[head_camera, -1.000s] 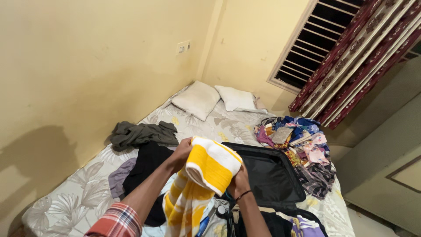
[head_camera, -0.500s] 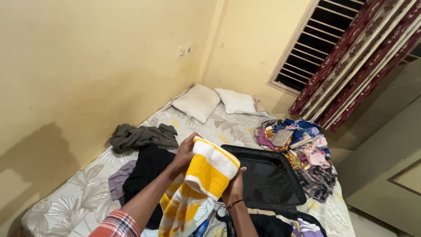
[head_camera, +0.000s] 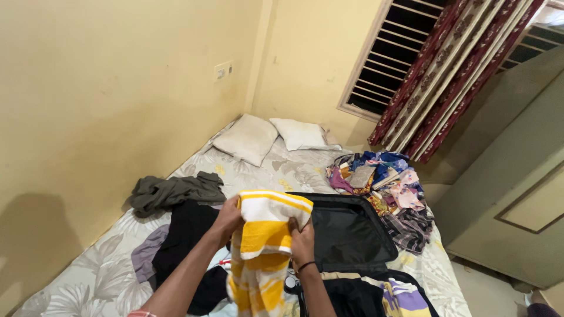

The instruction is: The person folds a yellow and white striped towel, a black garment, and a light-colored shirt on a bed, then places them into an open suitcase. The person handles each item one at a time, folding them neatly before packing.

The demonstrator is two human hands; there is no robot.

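Both hands (head_camera: 264,232) have lowered the yellow-and-white striped cloth (head_camera: 264,235) toward the person.

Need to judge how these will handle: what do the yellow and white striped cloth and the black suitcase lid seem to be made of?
The striped cloth, pinched between left hand and right hand, looks like soft matte woven or terry fabric: it folds and drapes limply. The suitcase lid seems lined with smooth black synthetic fabric, faintly sheened; its shell is hidden.

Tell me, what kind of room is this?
Most likely a bedroom. There is a bed with a flowered sheet, two pillows by the wall, and a barred window with a curtain. Clothes lie about, and both hands hold a yellow and white towel over an open suitcase.
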